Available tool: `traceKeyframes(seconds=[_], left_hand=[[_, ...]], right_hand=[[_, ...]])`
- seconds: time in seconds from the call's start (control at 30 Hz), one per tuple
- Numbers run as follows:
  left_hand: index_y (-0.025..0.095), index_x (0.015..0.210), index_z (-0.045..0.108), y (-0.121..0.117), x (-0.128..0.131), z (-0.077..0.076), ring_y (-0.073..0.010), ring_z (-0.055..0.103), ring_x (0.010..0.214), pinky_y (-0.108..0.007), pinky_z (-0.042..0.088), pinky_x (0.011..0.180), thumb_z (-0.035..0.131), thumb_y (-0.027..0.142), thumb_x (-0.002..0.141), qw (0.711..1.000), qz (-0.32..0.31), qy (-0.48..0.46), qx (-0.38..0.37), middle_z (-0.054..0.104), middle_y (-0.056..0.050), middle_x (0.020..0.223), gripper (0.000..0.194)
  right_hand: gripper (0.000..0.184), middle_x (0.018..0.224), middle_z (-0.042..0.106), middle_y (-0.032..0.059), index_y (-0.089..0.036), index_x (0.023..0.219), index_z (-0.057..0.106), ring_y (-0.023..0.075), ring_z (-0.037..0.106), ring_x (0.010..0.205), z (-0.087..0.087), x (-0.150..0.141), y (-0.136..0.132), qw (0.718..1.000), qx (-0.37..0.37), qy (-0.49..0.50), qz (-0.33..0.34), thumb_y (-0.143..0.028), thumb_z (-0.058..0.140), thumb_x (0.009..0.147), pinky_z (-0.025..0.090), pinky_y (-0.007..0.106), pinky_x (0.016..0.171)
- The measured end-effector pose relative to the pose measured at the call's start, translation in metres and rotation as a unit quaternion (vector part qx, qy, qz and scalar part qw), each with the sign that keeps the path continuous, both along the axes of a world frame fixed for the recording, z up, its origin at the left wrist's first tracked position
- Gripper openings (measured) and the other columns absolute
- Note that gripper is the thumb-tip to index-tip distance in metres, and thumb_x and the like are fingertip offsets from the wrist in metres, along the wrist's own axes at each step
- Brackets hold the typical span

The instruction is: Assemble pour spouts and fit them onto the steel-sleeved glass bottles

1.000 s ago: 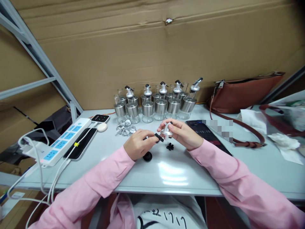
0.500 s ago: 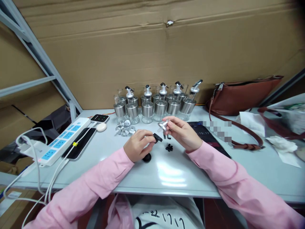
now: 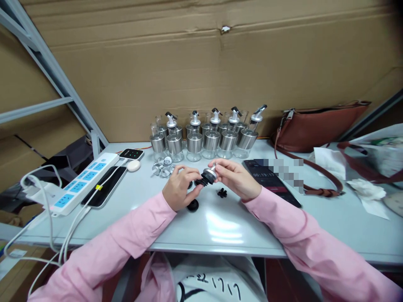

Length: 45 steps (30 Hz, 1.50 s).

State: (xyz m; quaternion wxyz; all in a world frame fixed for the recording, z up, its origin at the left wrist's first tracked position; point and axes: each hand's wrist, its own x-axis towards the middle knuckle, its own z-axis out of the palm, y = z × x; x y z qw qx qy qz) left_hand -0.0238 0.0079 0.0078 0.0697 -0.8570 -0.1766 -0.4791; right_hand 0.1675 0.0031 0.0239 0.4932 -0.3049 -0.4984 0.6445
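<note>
My left hand point(image 3: 179, 189) and my right hand point(image 3: 234, 178) meet above the grey table point(image 3: 220, 226). Between their fingertips they pinch a small silver pourer cap with a black plug point(image 3: 207, 177) pressed to it. The right fingers grip the silver end, the left fingers the black end. Under the left hand lies a black round stopper point(image 3: 192, 205). A small black ribbed piece point(image 3: 222, 193) lies just below the right hand. Several loose silver caps point(image 3: 162, 167) sit to the left of the hands.
Several glass bottles with steel sleeves and pourer tops point(image 3: 204, 136) stand at the back. A dark phone point(image 3: 270, 181) lies right of my hands, beside a brown bag point(image 3: 315, 123) with its strap. A power strip point(image 3: 83, 178), another phone point(image 3: 102, 191) and cables lie left.
The hands have come together: the black plug in my left hand now touches the silver cap in my right hand, where before they were apart.
</note>
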Motion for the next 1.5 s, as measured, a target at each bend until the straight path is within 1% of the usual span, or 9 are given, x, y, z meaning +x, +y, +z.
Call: traceKeyframes(seconds=[0.13, 0.23, 0.43, 0.67, 0.83, 1.03, 1.23, 1.37, 1.5], left_hand=[[0.014, 0.124, 0.034, 0.002, 0.000, -0.004, -0.0179, 0.058, 0.089, -0.036, 0.045, 0.082, 0.043, 0.025, 0.089, 0.999, -0.009, 0.012, -0.036, 0.058, -0.012, 0.104, 0.038], [0.014, 0.130, 0.030, 0.003, 0.000, -0.005, -0.0202, 0.056, 0.099, -0.036, 0.044, 0.085, 0.036, 0.025, 0.091, 0.997, -0.025, 0.058, -0.044, 0.058, -0.013, 0.111, 0.042], [0.016, 0.132, 0.031, 0.003, 0.000, -0.005, -0.0216, 0.053, 0.106, -0.036, 0.043, 0.088, 0.036, 0.021, 0.086, 0.995, -0.024, 0.073, -0.056, 0.056, -0.012, 0.116, 0.046], [0.016, 0.125, 0.035, 0.005, -0.001, -0.008, -0.0220, 0.055, 0.099, -0.038, 0.042, 0.087, 0.042, 0.025, 0.082, 0.995, -0.013, 0.097, -0.031, 0.057, -0.011, 0.110, 0.045], [0.016, 0.123, 0.035, 0.006, -0.001, -0.009, -0.0229, 0.055, 0.099, -0.042, 0.038, 0.091, 0.042, 0.024, 0.079, 0.995, 0.001, 0.098, -0.028, 0.058, -0.012, 0.109, 0.046], [0.018, 0.124, 0.034, 0.005, -0.001, -0.007, -0.0231, 0.054, 0.101, -0.042, 0.037, 0.092, 0.043, 0.020, 0.075, 0.994, 0.010, 0.103, -0.040, 0.057, -0.011, 0.112, 0.049], [0.016, 0.122, 0.036, 0.003, 0.000, -0.005, -0.0229, 0.053, 0.099, -0.040, 0.040, 0.087, 0.042, 0.021, 0.077, 0.996, 0.002, 0.080, -0.029, 0.056, -0.011, 0.107, 0.046], [0.017, 0.122, 0.038, 0.001, -0.001, -0.002, -0.0235, 0.051, 0.099, -0.039, 0.040, 0.087, 0.042, 0.022, 0.077, 0.997, 0.016, 0.063, -0.033, 0.053, -0.011, 0.106, 0.046], [0.017, 0.121, 0.043, -0.001, -0.002, 0.000, -0.0235, 0.051, 0.098, -0.041, 0.038, 0.090, 0.042, 0.023, 0.078, 0.995, 0.053, 0.070, -0.047, 0.053, -0.010, 0.105, 0.043]], right_hand=[[0.027, 0.066, 0.058, -0.0022, -0.018, 0.081, 0.066, 0.0075, 0.051, 0.057, 0.000, -0.001, -0.001, 1.000, 0.000, 0.006, 0.006, -0.038, 0.075, 0.065, 0.046, 0.024, 0.058], [0.025, 0.063, 0.058, -0.0029, -0.018, 0.081, 0.067, 0.0071, 0.052, 0.056, -0.001, -0.001, 0.000, 1.000, 0.012, 0.006, 0.016, -0.036, 0.076, 0.065, 0.046, 0.023, 0.057], [0.024, 0.061, 0.060, -0.0033, -0.018, 0.082, 0.066, 0.0079, 0.057, 0.054, -0.005, 0.001, 0.002, 0.999, 0.046, -0.022, 0.013, -0.036, 0.074, 0.068, 0.048, 0.024, 0.058], [0.028, 0.052, 0.057, -0.0045, -0.016, 0.079, 0.063, 0.0087, 0.056, 0.046, -0.006, 0.002, 0.001, 0.997, 0.026, -0.057, 0.034, -0.040, 0.072, 0.068, 0.046, 0.024, 0.051], [0.027, 0.056, 0.059, -0.0040, -0.017, 0.083, 0.063, 0.0092, 0.057, 0.049, -0.008, 0.001, 0.002, 0.997, 0.042, -0.058, 0.036, -0.040, 0.071, 0.070, 0.049, 0.026, 0.055], [0.031, 0.055, 0.060, -0.0036, -0.018, 0.086, 0.065, 0.0105, 0.058, 0.051, -0.006, 0.002, 0.004, 0.991, 0.073, -0.109, 0.010, -0.045, 0.069, 0.069, 0.047, 0.026, 0.057], [0.036, 0.057, 0.060, -0.0030, -0.018, 0.091, 0.062, 0.0122, 0.059, 0.053, -0.002, 0.001, 0.001, 0.984, 0.097, -0.151, -0.002, -0.048, 0.067, 0.071, 0.047, 0.028, 0.059], [0.033, 0.056, 0.057, -0.0037, -0.020, 0.097, 0.055, 0.0127, 0.057, 0.054, -0.001, -0.001, -0.002, 0.977, 0.147, -0.149, -0.049, -0.046, 0.062, 0.077, 0.046, 0.029, 0.060], [0.023, 0.063, 0.054, -0.0025, -0.020, 0.093, 0.057, 0.0110, 0.053, 0.057, 0.001, -0.003, -0.009, 0.942, 0.249, -0.202, -0.098, -0.039, 0.060, 0.079, 0.045, 0.027, 0.058]])
